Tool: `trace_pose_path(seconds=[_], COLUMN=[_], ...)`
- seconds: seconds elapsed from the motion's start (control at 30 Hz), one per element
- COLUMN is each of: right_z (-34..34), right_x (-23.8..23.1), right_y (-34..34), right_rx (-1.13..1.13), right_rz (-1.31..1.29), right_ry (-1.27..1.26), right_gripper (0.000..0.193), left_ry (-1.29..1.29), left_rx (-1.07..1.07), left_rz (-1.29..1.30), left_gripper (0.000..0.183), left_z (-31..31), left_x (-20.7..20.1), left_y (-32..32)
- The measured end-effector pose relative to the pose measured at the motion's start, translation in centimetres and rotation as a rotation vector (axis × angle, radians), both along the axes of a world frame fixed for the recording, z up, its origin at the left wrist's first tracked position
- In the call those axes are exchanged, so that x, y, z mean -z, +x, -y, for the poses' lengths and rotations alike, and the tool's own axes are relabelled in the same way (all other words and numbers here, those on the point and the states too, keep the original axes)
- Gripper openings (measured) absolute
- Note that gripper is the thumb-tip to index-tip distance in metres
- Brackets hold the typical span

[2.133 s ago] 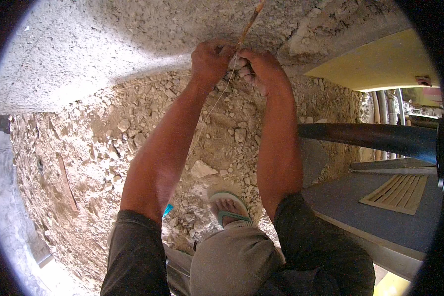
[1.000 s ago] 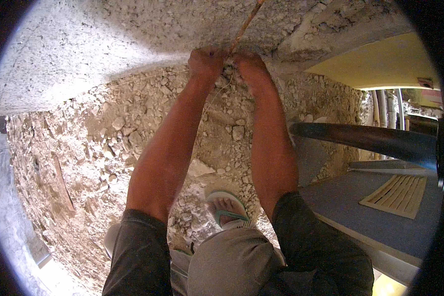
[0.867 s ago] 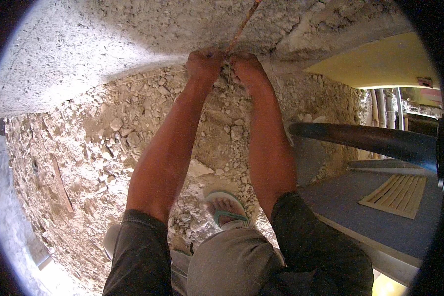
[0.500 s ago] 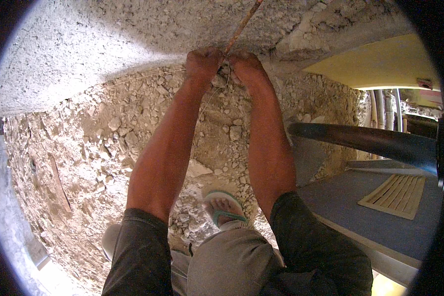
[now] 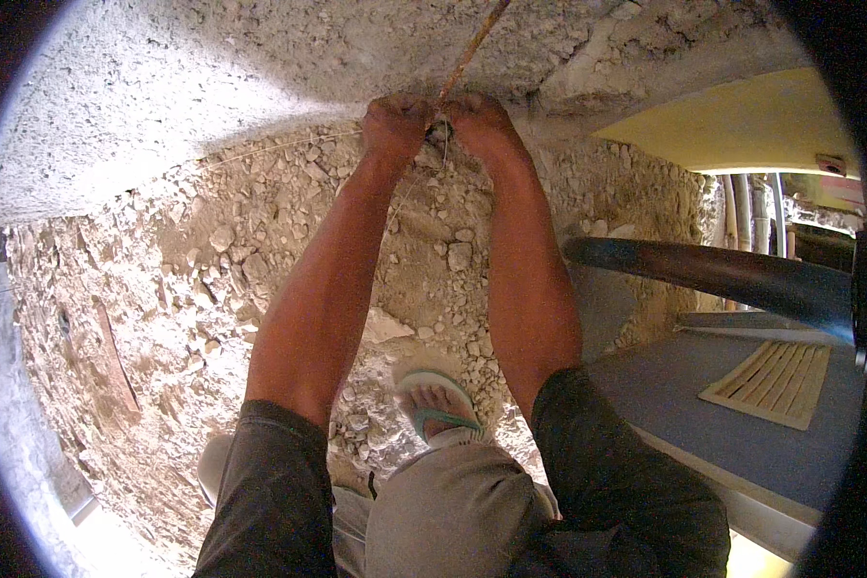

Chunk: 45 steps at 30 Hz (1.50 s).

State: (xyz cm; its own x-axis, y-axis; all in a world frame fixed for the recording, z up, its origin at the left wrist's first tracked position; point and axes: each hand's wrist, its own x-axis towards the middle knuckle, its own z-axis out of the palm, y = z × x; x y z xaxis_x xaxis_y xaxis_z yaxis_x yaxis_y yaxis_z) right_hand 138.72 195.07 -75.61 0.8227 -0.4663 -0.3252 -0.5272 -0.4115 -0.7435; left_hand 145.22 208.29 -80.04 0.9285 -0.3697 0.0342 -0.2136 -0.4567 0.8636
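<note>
At the foot of the rough concrete wall, a thin rusty metal rod [image 5: 474, 50] slants up and to the right. My left hand [image 5: 396, 118] is closed just left of its lower end, and my right hand [image 5: 478, 119] is closed just to its right. A thin pale string [image 5: 279, 146] runs along the wall's base to my left hand. Between the hands, a fine light strand [image 5: 445, 144] hangs down; it seems to come from my fingers. The fingertips and the exact grip are hidden behind my knuckles.
Loose stones and rubble [image 5: 231, 260] cover the ground under my arms. On the right are a dark curved tube [image 5: 703, 268], a grey panel with a slatted vent [image 5: 773, 383] and a yellow surface [image 5: 742, 125]. My sandalled foot [image 5: 441, 405] stands below, behind my knee.
Both hands stay nearly in place beside the rod. The fine strand between them, earlier curving down toward the left, now hangs straighter below the right hand.
</note>
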Motion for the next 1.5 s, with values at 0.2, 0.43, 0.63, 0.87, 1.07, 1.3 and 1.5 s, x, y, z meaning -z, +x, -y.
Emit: trace_pose_path(seconds=[0.2, 0.43, 0.63, 0.87, 1.07, 1.3, 1.5], right_z=[1.0, -0.6, -1.2, -2.6, -1.3, -2.6, 1.0], right_x=[3.6, 1.3, 0.3, -0.4, 3.3, 6.8, 11.9], right_y=[0.8, -0.5, -1.3, -0.4, -0.3, 0.4, 1.7], right_rx=[-0.085, -0.027, -0.176, -0.189, -0.019, -0.038, -0.203], right_rz=[0.039, 0.03, -0.002, -0.02, 0.007, 0.092, 0.019], right_ry=[-0.122, -0.056, -0.143, -0.097, -0.106, -0.115, -0.341], right_gripper=[0.039, 0.038, 0.039, 0.039, 0.04, 0.044, 0.039], left_ry=[0.037, 0.224, 0.122, 0.262, 0.356, 0.269, 0.28], left_rx=[-0.018, 0.054, -0.036, 0.0, 0.021, -0.082, -0.082], left_rz=[-0.056, -0.016, -0.258, 0.151, -0.074, -0.111, -0.138], left_gripper=[0.03, 0.031, 0.047, 0.044, 0.041, 0.038, 0.039], left_z=[0.3, 0.2, 1.0, 0.0, 0.8, -0.8, 1.6], left_x=[-1.7, 1.4, 3.7, 6.2, 2.5, 6.2, 2.6], left_y=[-0.7, 0.3, 0.1, 1.7, 0.2, 0.6, -0.5])
